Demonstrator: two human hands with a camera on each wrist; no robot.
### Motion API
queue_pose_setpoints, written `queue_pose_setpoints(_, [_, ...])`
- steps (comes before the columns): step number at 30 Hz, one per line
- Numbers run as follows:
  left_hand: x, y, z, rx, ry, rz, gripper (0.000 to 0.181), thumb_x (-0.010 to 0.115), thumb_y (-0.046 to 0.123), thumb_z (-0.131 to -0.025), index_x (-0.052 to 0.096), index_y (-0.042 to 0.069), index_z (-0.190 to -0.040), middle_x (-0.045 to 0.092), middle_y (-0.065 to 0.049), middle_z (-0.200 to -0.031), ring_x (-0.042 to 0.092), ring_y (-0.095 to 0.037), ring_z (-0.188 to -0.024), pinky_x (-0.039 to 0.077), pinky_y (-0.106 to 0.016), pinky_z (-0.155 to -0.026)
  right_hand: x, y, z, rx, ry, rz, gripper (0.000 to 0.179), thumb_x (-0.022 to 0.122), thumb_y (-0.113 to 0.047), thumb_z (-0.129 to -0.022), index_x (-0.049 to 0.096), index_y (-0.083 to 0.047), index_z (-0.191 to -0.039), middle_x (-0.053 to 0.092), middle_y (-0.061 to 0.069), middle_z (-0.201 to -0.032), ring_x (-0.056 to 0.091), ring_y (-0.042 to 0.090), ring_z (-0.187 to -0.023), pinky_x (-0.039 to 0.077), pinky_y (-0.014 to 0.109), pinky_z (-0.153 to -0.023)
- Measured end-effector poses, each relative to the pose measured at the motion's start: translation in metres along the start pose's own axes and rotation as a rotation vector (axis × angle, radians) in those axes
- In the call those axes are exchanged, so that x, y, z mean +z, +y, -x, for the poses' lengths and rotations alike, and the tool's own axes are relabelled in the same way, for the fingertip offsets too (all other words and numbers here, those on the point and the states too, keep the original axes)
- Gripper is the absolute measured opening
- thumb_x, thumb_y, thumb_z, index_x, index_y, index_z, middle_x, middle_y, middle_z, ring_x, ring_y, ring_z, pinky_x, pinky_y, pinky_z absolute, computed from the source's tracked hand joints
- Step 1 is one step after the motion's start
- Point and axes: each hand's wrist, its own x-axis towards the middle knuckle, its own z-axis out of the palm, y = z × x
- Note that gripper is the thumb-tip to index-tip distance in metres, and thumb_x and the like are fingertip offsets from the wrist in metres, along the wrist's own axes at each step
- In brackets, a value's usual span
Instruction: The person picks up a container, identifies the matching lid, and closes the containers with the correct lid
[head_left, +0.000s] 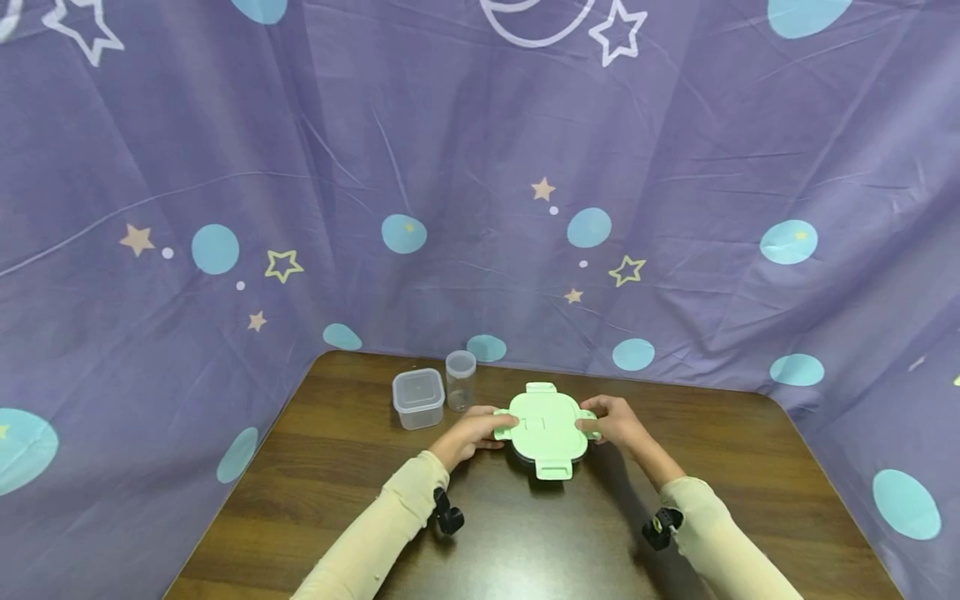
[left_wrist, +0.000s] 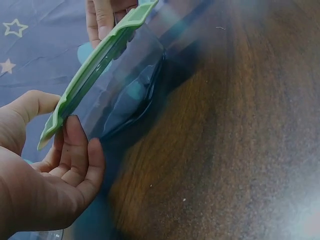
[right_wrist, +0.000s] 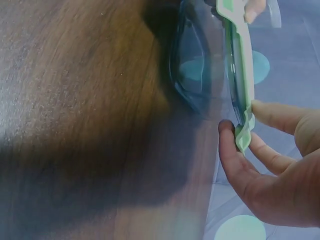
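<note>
A clear glass food container (left_wrist: 125, 95) carries a light green lid (head_left: 551, 421) whose side flaps stick straight out. My left hand (head_left: 474, 431) pinches the lid's left flap, thumb on top and fingertips underneath. On the opposite side my right hand (head_left: 613, 421) grips the right flap in the same way, with the thumb above and fingers below, as the right wrist view also shows. The glass body shows below the lid in both wrist views, and nothing can be made out inside it. Whether its base touches the table is hard to tell.
Behind my left hand stand a square clear plastic box (head_left: 418, 400) with a lid and a round clear jar (head_left: 461, 383) with a pale lid. The brown wooden table (head_left: 300, 483) meets a purple curtain (head_left: 480, 167) at its back and sides.
</note>
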Motion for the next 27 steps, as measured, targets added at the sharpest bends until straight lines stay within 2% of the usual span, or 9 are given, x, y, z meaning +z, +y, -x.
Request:
queue_pose_setpoints(3, [0.0,0.001,0.0,-0.004,-0.006,0.003,0.012,0.074,0.018,-0.087,0.066,0.011,-0.093,0.063,0.007,-0.079,0.062,-0.005,-0.07,0.059,-0.026,-0.074,-0.001,0.001,0.0,0.043,-0.03,-0.076,0.042,0.076,-0.003,-0.087,0.059,0.014,-0.122,0.066,0.018,-0.099,0.065,0.014,-0.072,0.063,0.04,-0.067])
queue_pose_setpoints(8, [0.001,0.004,0.002,0.0,-0.014,-0.002,0.012,0.073,0.017,-0.088,0.066,0.01,-0.093,0.063,0.007,-0.079,0.062,-0.006,-0.071,0.06,-0.027,-0.075,-0.003,0.003,-0.002,0.116,-0.053,-0.197,0.044,0.075,0.0,-0.085,0.057,0.013,-0.124,0.066,0.01,-0.098,0.065,0.013,-0.075,0.061,0.032,-0.069])
queue_pose_setpoints(12, [0.002,0.005,0.001,0.003,-0.018,0.0,0.011,0.074,0.018,-0.088,0.066,0.011,-0.093,0.064,0.007,-0.078,0.063,-0.006,-0.07,0.06,-0.028,-0.075,-0.005,0.002,-0.004,0.112,-0.043,-0.208,0.044,0.075,0.001,-0.084,0.058,0.013,-0.123,0.066,0.008,-0.095,0.064,0.012,-0.074,0.059,0.027,-0.067])
queue_pose_setpoints(16, [0.002,0.006,-0.001,-0.003,-0.012,0.001,0.01,0.074,0.019,-0.089,0.066,0.012,-0.091,0.065,0.008,-0.076,0.063,-0.006,-0.068,0.061,-0.027,-0.074,-0.007,0.002,-0.003,0.083,-0.029,-0.183,0.045,0.076,0.001,-0.083,0.057,0.014,-0.122,0.065,0.011,-0.096,0.063,0.012,-0.075,0.059,0.028,-0.068])
queue_pose_setpoints(18, [0.002,0.006,-0.002,-0.007,-0.007,-0.004,0.011,0.075,0.019,-0.088,0.066,0.013,-0.09,0.065,0.008,-0.076,0.064,-0.006,-0.068,0.061,-0.028,-0.073,-0.006,0.002,-0.001,0.043,-0.01,-0.104,0.045,0.077,-0.001,-0.083,0.058,0.013,-0.122,0.066,0.015,-0.098,0.063,0.015,-0.078,0.059,0.03,-0.069])
queue_pose_setpoints(20, [0.002,0.006,-0.002,-0.015,-0.005,-0.009,0.011,0.075,0.018,-0.088,0.065,0.013,-0.089,0.065,0.008,-0.076,0.064,-0.006,-0.068,0.061,-0.028,-0.074,-0.005,0.001,0.002,-0.03,0.022,0.034,0.045,0.079,-0.005,-0.083,0.06,0.01,-0.121,0.067,0.019,-0.103,0.064,0.02,-0.085,0.058,0.033,-0.072])
queue_pose_setpoints(24, [0.003,0.005,0.0,-0.022,-0.001,-0.015,0.012,0.075,0.018,-0.088,0.065,0.013,-0.088,0.062,0.006,-0.079,0.062,-0.007,-0.07,0.061,-0.03,-0.077,0.001,-0.003,0.01,-0.254,0.104,0.372,0.046,0.082,-0.012,-0.083,0.064,0.003,-0.123,0.067,0.022,-0.117,0.064,0.035,-0.104,0.056,0.046,-0.085])
queue_pose_setpoints(27, [0.003,0.003,0.0,-0.018,0.001,-0.014,0.012,0.076,0.019,-0.088,0.065,0.013,-0.087,0.06,0.006,-0.08,0.06,-0.007,-0.071,0.062,-0.031,-0.079,0.008,-0.009,0.016,-0.409,0.108,0.531,0.052,0.082,-0.019,-0.086,0.063,0.001,-0.13,0.062,0.025,-0.131,0.059,0.043,-0.12,0.051,0.058,-0.099])
